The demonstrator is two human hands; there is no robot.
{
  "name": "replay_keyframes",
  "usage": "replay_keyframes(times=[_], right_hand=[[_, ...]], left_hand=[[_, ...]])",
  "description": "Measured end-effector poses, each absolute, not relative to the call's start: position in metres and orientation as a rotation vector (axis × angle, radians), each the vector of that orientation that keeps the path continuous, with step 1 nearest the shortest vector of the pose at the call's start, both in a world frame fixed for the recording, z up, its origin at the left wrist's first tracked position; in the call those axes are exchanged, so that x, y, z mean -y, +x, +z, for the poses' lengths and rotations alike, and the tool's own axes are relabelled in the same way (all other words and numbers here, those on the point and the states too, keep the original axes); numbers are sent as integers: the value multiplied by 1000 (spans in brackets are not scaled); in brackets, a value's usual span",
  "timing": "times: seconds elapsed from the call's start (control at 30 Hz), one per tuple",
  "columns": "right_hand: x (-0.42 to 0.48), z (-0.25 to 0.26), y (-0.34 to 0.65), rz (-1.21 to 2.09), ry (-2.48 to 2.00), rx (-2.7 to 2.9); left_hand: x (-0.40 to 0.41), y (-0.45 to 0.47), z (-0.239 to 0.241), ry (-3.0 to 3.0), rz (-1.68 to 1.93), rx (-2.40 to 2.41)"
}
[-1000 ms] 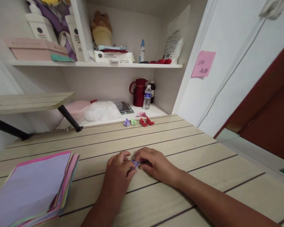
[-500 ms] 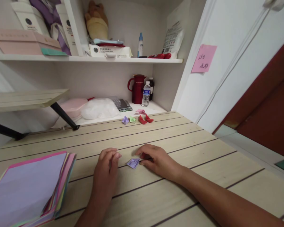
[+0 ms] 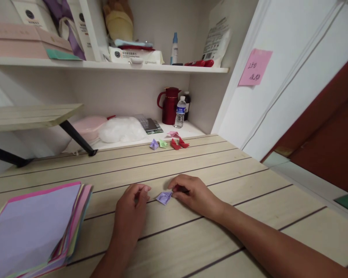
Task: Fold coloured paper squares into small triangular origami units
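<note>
A small purple folded-paper boat [image 3: 164, 198] lies on the wood-look table [image 3: 220, 239] between my hands. My right hand [image 3: 193, 193] comes in from the right, its thumb and forefinger closed at the boat's right corner. To the left of the boat rests my left hand [image 3: 133, 202], fingers curled and thumb tip against the forefinger, with nothing visible in it. A narrow gap parts it from the paper.
Several folded-paper pieces stand at the table's back edge: a purple one [image 3: 154, 144], a green one [image 3: 163, 143], red ones [image 3: 175, 144] and a pink one [image 3: 173, 134]. Coloured paper sheets [image 3: 38, 224] are stacked at left. Behind stand a red jug [image 3: 170, 108] and water bottle [image 3: 180, 112].
My right thumb and forefinger have closed on the boat's right corner. My left thumb and forefinger have drawn together. The view has tilted slightly.
</note>
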State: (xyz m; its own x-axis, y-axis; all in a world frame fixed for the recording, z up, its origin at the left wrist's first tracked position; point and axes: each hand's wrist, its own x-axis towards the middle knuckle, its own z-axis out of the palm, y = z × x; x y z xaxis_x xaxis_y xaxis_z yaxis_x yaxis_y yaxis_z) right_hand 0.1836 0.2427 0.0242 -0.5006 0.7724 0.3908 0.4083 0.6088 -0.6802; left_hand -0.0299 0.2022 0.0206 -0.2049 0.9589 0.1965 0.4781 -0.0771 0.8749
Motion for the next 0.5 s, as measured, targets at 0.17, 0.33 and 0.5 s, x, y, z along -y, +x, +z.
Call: replay_keyframes(times=[0.17,0.33,0.5], right_hand=[[-244,25,181,637,-884,2138],[-245,25,180,650,-863,2144],[-246,25,181,659,-841,2154]], left_hand=[[-201,-29,21,1553,1221,-1692],[-202,-28,24,1555,1220,-1699],[-203,-28,24,1553,1215,-1699]])
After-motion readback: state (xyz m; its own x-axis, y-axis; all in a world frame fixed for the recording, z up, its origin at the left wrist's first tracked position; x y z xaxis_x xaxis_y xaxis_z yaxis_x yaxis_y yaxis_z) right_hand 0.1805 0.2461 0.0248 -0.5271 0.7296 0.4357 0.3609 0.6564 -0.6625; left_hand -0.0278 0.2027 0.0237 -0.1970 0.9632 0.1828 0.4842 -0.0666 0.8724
